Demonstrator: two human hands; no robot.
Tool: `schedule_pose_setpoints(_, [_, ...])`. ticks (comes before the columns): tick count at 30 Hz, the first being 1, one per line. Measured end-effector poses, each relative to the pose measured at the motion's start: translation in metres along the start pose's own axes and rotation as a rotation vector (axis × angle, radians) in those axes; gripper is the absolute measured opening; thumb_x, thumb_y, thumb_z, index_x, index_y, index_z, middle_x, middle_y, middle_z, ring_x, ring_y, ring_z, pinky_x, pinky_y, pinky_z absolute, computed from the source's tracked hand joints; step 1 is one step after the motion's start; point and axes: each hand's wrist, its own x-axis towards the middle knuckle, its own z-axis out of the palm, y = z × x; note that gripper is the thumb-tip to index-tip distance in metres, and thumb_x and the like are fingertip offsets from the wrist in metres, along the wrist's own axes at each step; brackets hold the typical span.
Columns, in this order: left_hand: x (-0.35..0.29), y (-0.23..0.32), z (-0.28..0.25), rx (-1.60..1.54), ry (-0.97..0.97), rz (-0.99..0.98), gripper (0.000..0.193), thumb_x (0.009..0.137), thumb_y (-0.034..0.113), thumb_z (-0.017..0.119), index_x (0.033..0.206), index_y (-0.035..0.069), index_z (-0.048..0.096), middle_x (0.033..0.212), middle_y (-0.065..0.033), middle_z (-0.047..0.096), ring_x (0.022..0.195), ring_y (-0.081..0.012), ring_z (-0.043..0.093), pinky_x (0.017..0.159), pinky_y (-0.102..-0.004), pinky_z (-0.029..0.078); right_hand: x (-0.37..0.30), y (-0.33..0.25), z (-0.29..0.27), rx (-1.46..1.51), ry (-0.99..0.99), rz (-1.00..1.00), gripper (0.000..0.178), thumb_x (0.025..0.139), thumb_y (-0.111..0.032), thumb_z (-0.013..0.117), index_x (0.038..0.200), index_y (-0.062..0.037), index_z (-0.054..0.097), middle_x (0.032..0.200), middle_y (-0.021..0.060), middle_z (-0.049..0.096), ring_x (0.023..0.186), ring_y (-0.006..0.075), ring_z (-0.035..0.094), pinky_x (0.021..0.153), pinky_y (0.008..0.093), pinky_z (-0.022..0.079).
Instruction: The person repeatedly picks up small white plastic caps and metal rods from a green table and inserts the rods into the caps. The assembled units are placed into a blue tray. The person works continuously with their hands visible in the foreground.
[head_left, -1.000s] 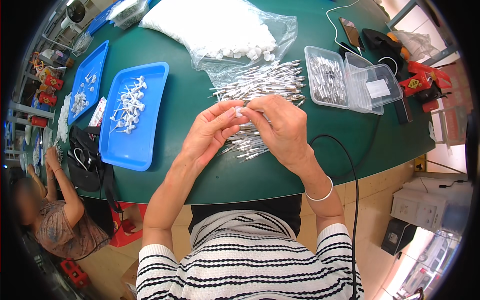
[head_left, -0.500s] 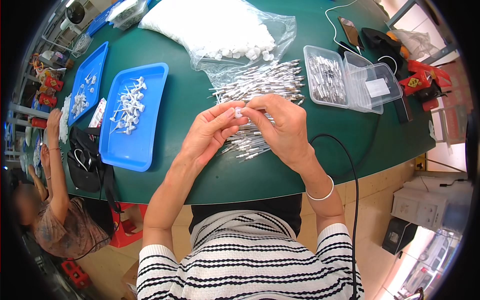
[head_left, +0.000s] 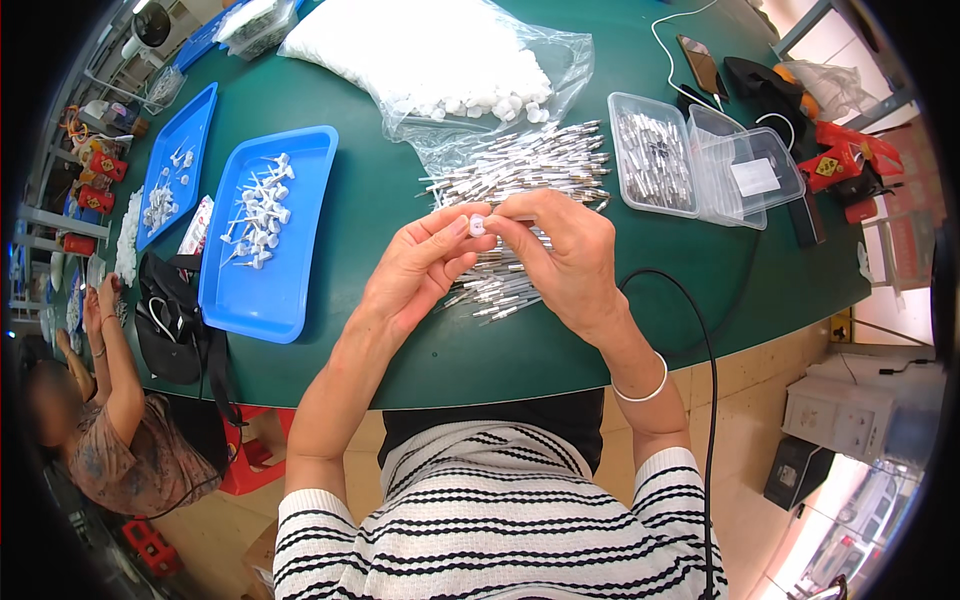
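Observation:
Between my two hands is a small white plastic cap, pinched by the thumb and forefinger of my left hand. My right hand is closed too, its fingertips touching the cap's right side; whether it also grips a thin pin there is hidden. Under and beyond my hands spreads a pile of slim white rods with metal ends. Behind the pile lies a clear plastic bag of loose white caps. To the left, a blue tray bears several caps with rods fitted in them.
A clear plastic box of rods and stacked clear lids sit at right, near a phone on a cable. A second blue tray and a black bag are at left, beside a co-worker. A black cable crosses the table edge.
The cap has turned slightly between my fingers, and its face now shows more plainly. My hands stay almost in place. At left, the co-worker's raised arm has come down.

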Motion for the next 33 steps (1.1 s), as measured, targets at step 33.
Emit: schedule_pose_setpoints(33, [-0.0018, -0.0007, 0.0046, 0.198, 0.037, 0.06, 0.027, 0.092, 0.011, 0.061, 0.115, -0.003, 0.062, 0.101, -0.0105, 0.068, 0.091, -0.0151, 0.067, 0.076, -0.0213, 0.057, 0.0017, 0.0025, -0.0038, -0.081, -0.073, -0.052, 0.009, 0.078, -0.006, 0.07, 0.085, -0.0049, 0.063, 0.078, 0.0079, 0.066, 0.069, 0.0237, 0.065, 0.059, 0.0325, 0.051])
